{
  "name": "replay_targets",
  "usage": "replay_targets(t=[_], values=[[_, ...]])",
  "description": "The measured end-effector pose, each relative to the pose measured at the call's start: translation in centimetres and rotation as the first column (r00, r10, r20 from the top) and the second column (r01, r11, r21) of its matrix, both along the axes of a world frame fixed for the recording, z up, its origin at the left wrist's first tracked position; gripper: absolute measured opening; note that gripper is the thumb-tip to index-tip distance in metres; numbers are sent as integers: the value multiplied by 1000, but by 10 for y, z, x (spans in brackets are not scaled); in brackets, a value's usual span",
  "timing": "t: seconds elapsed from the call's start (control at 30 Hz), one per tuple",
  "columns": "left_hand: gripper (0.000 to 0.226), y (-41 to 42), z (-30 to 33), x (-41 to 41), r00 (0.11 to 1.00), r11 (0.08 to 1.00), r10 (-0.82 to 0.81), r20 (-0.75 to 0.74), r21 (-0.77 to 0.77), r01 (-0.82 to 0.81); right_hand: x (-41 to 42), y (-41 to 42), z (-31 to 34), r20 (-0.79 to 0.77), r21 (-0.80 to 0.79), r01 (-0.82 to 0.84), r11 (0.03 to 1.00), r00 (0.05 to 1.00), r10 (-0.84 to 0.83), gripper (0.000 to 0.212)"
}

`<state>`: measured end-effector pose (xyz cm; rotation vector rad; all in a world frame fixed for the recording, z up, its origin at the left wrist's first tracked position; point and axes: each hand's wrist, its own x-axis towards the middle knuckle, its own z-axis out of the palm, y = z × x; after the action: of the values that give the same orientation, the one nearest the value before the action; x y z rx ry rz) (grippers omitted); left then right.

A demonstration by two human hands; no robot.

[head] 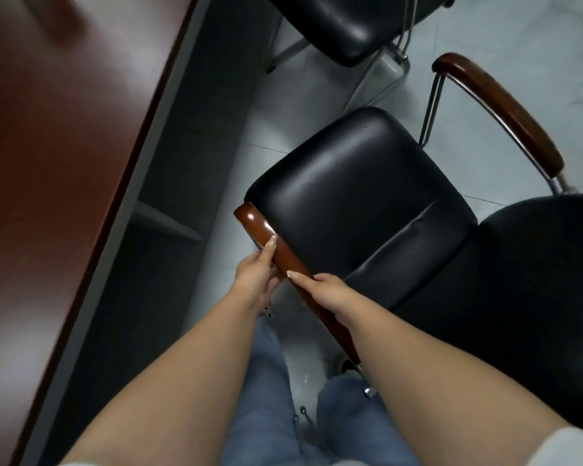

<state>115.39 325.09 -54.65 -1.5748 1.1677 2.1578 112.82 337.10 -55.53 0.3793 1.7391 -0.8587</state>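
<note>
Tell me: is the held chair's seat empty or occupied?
Empty. The black seat shows only bare, shiny upholstery; the left hand and right hand grip the wooden armrest beside it.

Chair (357, 196): glossy black padded seat and backrest (535, 280), upright on the floor (485, 45), with brown lacquered wooden armrests on chrome tubing (433, 95). Near armrest (254, 220) runs diagonally along the seat edge from upper left to lower right; far armrest (498, 105) is on the opposite side. Left hand (256, 277) and right hand (327, 290) grip the near armrest, left nearer its front end.
</note>
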Motion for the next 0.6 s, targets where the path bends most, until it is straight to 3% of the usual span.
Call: replay_targets(t=[0.1,0.43,0.6], values=[[17,23,-1,39,995,994,102,-7,-31,-102,29,18,0,-1,-25,-75,997,997,75,66],[19,104,-11,155,930,925,367,7,-105,-364,115,84,5,1,-11,-325,946,946,325,70],[34,137,-8,191,902,900,430,40,-88,-426,140,109,9,25,25,-433,901,901,432,66]])
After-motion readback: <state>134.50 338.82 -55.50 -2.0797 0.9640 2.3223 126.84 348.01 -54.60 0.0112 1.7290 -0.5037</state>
